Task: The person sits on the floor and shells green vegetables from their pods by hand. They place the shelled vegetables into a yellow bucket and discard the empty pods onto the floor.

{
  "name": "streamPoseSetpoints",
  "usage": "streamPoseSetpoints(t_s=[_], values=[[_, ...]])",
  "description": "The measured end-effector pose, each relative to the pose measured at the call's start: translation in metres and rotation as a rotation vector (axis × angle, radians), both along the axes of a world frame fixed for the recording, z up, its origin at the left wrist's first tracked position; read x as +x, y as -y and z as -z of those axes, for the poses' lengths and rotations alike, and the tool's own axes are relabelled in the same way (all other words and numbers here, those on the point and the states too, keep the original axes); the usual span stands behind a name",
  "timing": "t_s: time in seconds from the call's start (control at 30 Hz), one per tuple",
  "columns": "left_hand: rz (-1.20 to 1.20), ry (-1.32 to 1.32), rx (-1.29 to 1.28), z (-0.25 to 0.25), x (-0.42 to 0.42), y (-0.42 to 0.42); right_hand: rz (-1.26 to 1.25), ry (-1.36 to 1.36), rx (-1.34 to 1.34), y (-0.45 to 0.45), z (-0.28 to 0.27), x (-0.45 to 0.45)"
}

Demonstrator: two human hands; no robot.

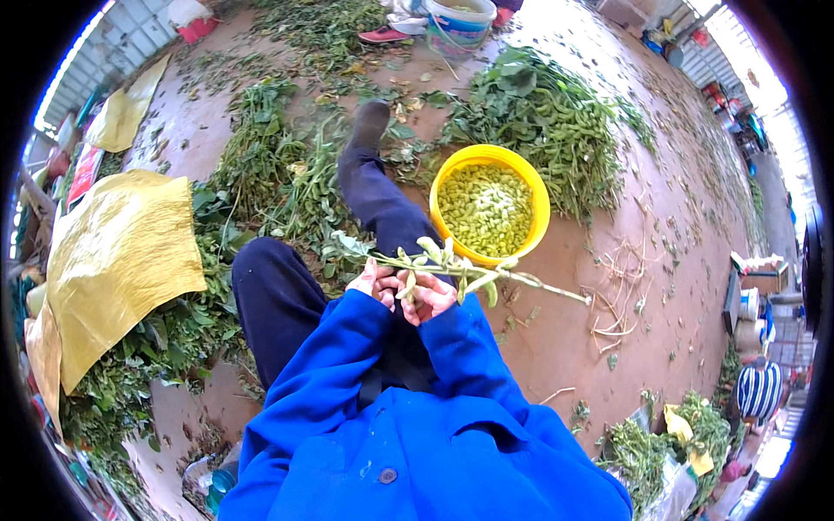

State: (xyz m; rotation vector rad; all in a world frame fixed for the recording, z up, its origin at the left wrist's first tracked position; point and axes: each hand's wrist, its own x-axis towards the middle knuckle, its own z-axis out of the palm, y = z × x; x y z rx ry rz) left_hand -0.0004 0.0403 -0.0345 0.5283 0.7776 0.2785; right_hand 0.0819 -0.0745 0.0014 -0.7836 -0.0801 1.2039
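Note:
Both hands hold one soybean stalk with green pods (482,268) across my lap, its bare end pointing right. My left hand (374,284) pinches the stem near its leafy end. Right beside it, my right hand (427,297) has its fingers curled at a pod and the stem. Just beyond the hands stands a yellow plastic bucket (543,218) with many loose green pods (485,208) in it. A heap of podded plants (554,130) lies behind the bucket, and more leafy plants (260,150) lie beyond my knees on the left.
Yellow woven sheeting (124,260) covers greenery at left. Stripped stems (619,286) lie on the floor at right. Another bucket (459,29) stands at the top beside a person's red shoe (384,35). A person in a striped top (760,391) is at far right, near more plants (635,456).

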Motion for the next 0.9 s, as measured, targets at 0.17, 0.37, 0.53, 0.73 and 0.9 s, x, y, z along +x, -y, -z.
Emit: streamPoseSetpoints(t_s=[0.17,0.37,0.53,0.73,0.9], values=[[-0.101,0.076,-0.255,-0.024,0.015,-0.006,-0.104,0.085,-0.052,-0.001,-0.006,-0.007],[-0.075,0.134,-0.149,0.009,0.007,-0.027,-0.13,-0.104,0.055,0.012,0.014,-0.005],[-0.059,0.225,0.084,-0.019,0.001,-0.021,-0.036,-0.077,-0.045,0.012,0.002,-0.007],[0.14,-0.029,0.62,-0.012,0.002,-0.013,0.047,-0.118,-0.08,0.022,-0.003,-0.002],[0.103,-0.008,0.46,-0.007,-0.001,-0.013,0.025,-0.136,-0.104,0.034,-0.001,0.003]])
